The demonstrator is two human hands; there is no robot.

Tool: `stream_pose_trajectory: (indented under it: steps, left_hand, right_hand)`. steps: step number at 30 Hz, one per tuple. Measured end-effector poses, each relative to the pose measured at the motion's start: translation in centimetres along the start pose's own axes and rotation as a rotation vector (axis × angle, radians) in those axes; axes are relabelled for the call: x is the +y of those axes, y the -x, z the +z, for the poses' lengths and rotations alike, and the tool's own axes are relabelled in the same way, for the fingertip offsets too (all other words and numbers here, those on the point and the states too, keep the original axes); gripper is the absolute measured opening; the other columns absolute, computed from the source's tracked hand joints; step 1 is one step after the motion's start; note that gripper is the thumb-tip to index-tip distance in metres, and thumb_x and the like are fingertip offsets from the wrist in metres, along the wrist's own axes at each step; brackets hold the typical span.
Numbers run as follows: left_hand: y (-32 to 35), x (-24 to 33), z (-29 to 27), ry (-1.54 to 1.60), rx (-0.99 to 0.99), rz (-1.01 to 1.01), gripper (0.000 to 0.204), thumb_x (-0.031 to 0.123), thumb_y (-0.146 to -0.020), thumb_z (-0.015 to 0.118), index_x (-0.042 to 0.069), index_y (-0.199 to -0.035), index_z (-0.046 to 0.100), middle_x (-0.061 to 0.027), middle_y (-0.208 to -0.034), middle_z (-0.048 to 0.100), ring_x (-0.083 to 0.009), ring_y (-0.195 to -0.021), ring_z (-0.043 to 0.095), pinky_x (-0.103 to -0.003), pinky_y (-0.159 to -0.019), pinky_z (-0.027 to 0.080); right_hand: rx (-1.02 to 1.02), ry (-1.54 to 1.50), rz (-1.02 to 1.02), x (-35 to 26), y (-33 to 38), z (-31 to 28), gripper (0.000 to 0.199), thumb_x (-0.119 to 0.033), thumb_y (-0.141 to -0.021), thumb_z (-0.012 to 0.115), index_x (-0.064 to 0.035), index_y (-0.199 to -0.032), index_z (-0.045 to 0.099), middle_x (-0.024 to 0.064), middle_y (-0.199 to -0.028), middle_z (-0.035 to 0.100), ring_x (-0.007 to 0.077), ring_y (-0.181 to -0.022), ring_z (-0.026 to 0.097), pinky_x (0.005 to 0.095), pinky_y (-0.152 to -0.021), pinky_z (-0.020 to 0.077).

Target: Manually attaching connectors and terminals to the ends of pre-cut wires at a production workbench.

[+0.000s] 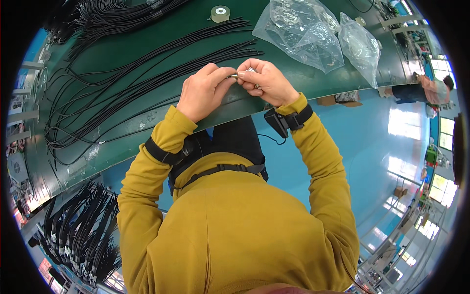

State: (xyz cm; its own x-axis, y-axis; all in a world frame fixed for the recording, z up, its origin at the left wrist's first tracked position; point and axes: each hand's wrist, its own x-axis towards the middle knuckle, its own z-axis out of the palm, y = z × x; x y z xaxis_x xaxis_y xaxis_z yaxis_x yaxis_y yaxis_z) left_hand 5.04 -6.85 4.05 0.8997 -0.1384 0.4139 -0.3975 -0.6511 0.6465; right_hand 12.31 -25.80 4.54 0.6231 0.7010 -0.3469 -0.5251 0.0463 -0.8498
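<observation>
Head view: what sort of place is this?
Probably a cable-assembly workshop: long black cables lie across a green worktable, and a dense bunch of black cables with silvery ends sits beside it.

The left hand and right hand pinch a small metallic piece near black cables.

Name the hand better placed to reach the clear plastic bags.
Likely the right hand: it is nearer the clear plastic bags, while the left hand is farther off, beside the black cables.
</observation>
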Motion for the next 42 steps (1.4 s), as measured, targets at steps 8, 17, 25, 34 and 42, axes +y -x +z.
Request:
stream_pose_trajectory:
  steps: [8, 17, 25, 34, 42]
  left_hand:
    - [0.0, -0.3, 0.3, 0.076, 0.099, -0.018, 0.011, 0.001, -0.075, 0.068, 0.004, -0.081, 0.06, -0.0095, -0.079, 0.055, -0.026, -0.065, 0.058, -0.033, -0.056, 0.048]
    - [0.3, -0.4, 0.0, 0.07, 0.083, 0.044, 0.006, -0.001, -0.079, 0.067, 0.001, -0.083, 0.063, -0.0065, -0.078, 0.056, -0.0144, -0.056, 0.054, -0.025, -0.05, 0.045]
    - [0.6, -0.4, 0.0, 0.07, 0.041, 0.057, 0.006, 0.001, -0.079, 0.068, 0.001, -0.085, 0.065, -0.0083, -0.08, 0.057, -0.0185, -0.063, 0.058, -0.028, -0.055, 0.048]
    - [0.7, -0.4, 0.1, 0.027, 0.043, 0.093, 0.008, 0.0, -0.078, 0.067, 0.001, -0.085, 0.064, -0.0104, -0.087, 0.057, -0.0226, -0.068, 0.06, -0.031, -0.059, 0.05]
    - [0.8, -0.4, 0.0, -0.001, 0.016, 0.104, 0.007, 0.0, -0.077, 0.067, 0.0, -0.082, 0.062, -0.0111, -0.088, 0.056, -0.0238, -0.07, 0.06, -0.032, -0.061, 0.05]
  right_hand:
    - [0.035, -0.278, -0.05, 1.5, 0.7, 0.6, 0.026, -0.015, -0.099, 0.05, 0.0024, -0.118, 0.055, 0.0044, -0.089, 0.057, 0.0062, -0.069, 0.047, 0.0157, -0.05, 0.0368]
    - [-0.003, -0.281, -0.043, 2.1, 1.0, 0.1, 0.019, -0.016, -0.098, 0.052, -0.0005, -0.109, 0.057, 0.0032, -0.083, 0.057, 0.0049, -0.063, 0.046, 0.0158, -0.046, 0.0363]
    - [0.05, -0.127, -0.064, 2.1, 1.1, 0.6, 0.018, -0.017, -0.098, 0.052, -0.0025, -0.108, 0.057, 0.0008, -0.081, 0.056, 0.003, -0.062, 0.044, 0.0146, -0.046, 0.0345]
    - [0.211, 0.564, -0.264, 1.9, 0.9, 1.5, 0.013, -0.014, -0.097, 0.053, -0.0042, -0.102, 0.06, -0.0012, -0.076, 0.057, 0.0017, -0.058, 0.043, 0.0145, -0.046, 0.0318]
    - [0.082, -0.087, 0.02, 1.4, 0.9, 0.8, 0.012, -0.013, -0.096, 0.054, -0.0038, -0.101, 0.06, -0.0009, -0.074, 0.056, 0.0015, -0.056, 0.043, 0.0145, -0.043, 0.0306]
